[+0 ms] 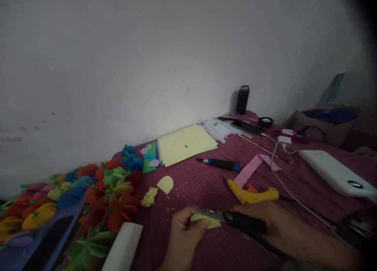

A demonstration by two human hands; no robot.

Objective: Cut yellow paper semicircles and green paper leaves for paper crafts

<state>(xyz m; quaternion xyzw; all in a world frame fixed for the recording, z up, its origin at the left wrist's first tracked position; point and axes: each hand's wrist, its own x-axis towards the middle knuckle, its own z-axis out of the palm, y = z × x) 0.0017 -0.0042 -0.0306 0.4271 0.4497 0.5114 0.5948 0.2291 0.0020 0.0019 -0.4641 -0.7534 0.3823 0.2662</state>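
Between the fingers of my left hand (186,232) is a small piece of pale yellow paper (214,222). My right hand (272,220) grips black-handled scissors (240,220), whose blades point left and lie against the paper. How far the blades are apart is hard to see. Just beyond my left hand, a rounded yellow paper petal (165,184) rests on the cloth, beside a heap of thin yellow paper trimmings (150,197). A yellow hot glue gun (252,192) lies just past my right hand.
Colourful paper flowers (118,188) crowd the left side. At the back are yellow paper sheets (187,144) and white paper strips (219,129). A utility knife (219,163), pink ribbon (250,169), white power bank (335,173), cables and a black can (242,100) are also on the table.
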